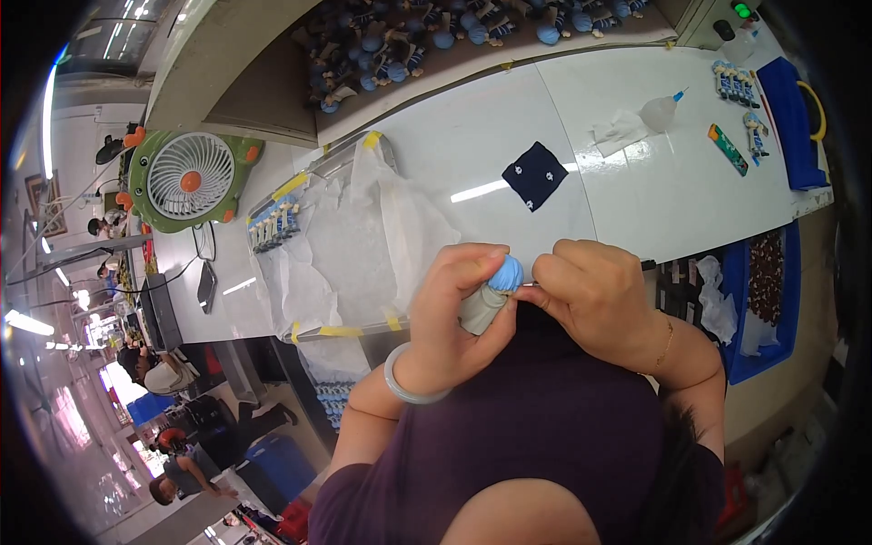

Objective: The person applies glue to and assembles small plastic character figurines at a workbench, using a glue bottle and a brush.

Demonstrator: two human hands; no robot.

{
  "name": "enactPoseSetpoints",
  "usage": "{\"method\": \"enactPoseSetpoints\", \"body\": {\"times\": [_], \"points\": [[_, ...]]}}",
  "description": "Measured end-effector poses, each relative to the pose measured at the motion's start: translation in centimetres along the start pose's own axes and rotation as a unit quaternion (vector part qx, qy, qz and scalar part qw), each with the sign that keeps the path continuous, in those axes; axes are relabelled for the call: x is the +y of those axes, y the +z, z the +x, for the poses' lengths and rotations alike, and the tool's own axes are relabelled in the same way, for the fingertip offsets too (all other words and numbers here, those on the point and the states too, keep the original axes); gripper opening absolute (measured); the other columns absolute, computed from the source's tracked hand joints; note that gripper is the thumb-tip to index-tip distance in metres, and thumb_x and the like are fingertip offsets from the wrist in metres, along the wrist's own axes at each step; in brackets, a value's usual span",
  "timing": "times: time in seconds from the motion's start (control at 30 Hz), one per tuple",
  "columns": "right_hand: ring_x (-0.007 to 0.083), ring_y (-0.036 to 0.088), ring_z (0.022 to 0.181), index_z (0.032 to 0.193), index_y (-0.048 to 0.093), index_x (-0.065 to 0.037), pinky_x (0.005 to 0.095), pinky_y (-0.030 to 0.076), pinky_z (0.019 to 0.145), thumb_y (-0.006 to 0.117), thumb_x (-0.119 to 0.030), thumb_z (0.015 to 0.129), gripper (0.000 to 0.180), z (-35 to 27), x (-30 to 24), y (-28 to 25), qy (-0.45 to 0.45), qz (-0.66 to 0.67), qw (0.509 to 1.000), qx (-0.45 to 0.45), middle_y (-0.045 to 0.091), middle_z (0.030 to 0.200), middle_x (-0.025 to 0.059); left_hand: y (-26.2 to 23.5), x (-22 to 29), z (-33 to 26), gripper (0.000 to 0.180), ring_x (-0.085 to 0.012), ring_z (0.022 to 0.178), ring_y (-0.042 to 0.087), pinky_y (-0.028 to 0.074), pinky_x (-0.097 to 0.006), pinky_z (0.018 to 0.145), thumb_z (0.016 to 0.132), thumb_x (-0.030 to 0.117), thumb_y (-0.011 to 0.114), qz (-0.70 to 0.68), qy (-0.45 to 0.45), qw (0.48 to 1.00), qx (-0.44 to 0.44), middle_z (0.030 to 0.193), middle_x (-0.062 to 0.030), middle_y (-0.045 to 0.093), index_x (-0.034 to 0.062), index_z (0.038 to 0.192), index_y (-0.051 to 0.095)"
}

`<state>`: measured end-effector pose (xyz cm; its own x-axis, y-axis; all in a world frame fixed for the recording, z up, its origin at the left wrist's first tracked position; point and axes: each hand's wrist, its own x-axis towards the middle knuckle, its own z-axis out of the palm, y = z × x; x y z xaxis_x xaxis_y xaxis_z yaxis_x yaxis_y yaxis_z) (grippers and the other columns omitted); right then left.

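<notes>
Between the thumb and fingers of my left hand [445, 318] is a small figurine part with a ridged light-blue top [507, 273]. Below that top, a grey-green piece [481, 310] is gripped in the same hand; whether it is a cloth or a holder I cannot tell. My right hand [595, 291] is closed around a thin tool, whose dark end [648, 264] sticks out past the knuckles. The tool's slim tip points at the lower edge of the blue top, and my right fingers partly hide it. Both hands are close together over the table's near edge.
A tray [341, 331] lined with white sheeting holds a row of figurines [274, 224]. Beyond my hands lie a dark cloth [534, 176], a squeeze bottle [658, 113] and a green-orange packet [728, 150]. A green fan [189, 181] stands left; a shelf [263, 100] of figurines runs behind.
</notes>
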<state>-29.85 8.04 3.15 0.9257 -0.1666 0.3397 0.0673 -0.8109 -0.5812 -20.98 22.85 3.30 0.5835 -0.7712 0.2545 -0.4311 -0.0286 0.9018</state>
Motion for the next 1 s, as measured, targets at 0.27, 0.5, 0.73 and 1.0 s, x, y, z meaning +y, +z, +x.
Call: {"method": "enactPoseSetpoints", "body": {"times": [0.27, 0.5, 0.73, 1.0], "points": [[0.0215, 0.051, 0.05, 0.068, 0.046, -0.009, 0.0303, 0.04, 0.043, 0.065, -0.028, 0.07, 0.026, 0.1, 0.6, 0.1, 0.011, 0.059, 0.998, -0.018, 0.046, 0.059, 0.0043, -0.3, 0.0, 0.1, 0.043, -0.0186, 0.089, 0.055, 0.048, -0.024, 0.073, 0.069, -0.01, 0.056, -0.113, -0.068, 0.991, -0.036, 0.106, -0.0149, 0.046, -0.0009, 0.109, 0.043], [0.0177, 0.049, 0.05, 0.078, 0.052, -0.007, 0.027, 0.039, 0.045, 0.069, -0.031, 0.067, 0.031, 0.9, 0.8, -1.2, 0.072, 0.229, 0.971, -0.026, 0.051, 0.064, 0.0044, -1.7, 0.2, 0.3, 0.048, -0.014, 0.077, 0.056, 0.049, -0.021, 0.061, 0.071, -0.007, 0.057, -0.305, -0.242, 0.914, -0.116, 0.108, -0.0131, 0.046, 0.0006, 0.115, 0.039], [0.0188, 0.05, 0.05, 0.08, 0.053, -0.006, 0.0268, 0.04, 0.046, 0.072, -0.023, 0.067, 0.028, 0.0, 0.2, 0.8, 0.024, 0.291, 0.956, 0.011, 0.053, 0.066, 0.0056, -0.4, -1.1, 0.0, 0.044, -0.0159, 0.08, 0.055, 0.047, -0.024, 0.065, 0.076, 0.006, 0.059, -0.441, -0.243, 0.864, -0.007, 0.094, -0.0107, 0.053, 0.0034, 0.111, 0.033], [0.0221, 0.053, 0.055, 0.084, 0.05, -0.006, 0.0286, 0.042, 0.049, 0.068, -0.018, 0.072, 0.025, -0.1, -0.4, 1.7, 0.022, 0.294, 0.951, 0.09, 0.055, 0.072, 0.0066, 0.2, -0.3, 0.0, 0.048, -0.0174, 0.085, 0.052, 0.043, -0.027, 0.075, 0.075, 0.025, 0.063, -0.497, -0.252, 0.83, 0.001, 0.098, -0.0114, 0.049, 0.0004, 0.109, 0.041]]}}
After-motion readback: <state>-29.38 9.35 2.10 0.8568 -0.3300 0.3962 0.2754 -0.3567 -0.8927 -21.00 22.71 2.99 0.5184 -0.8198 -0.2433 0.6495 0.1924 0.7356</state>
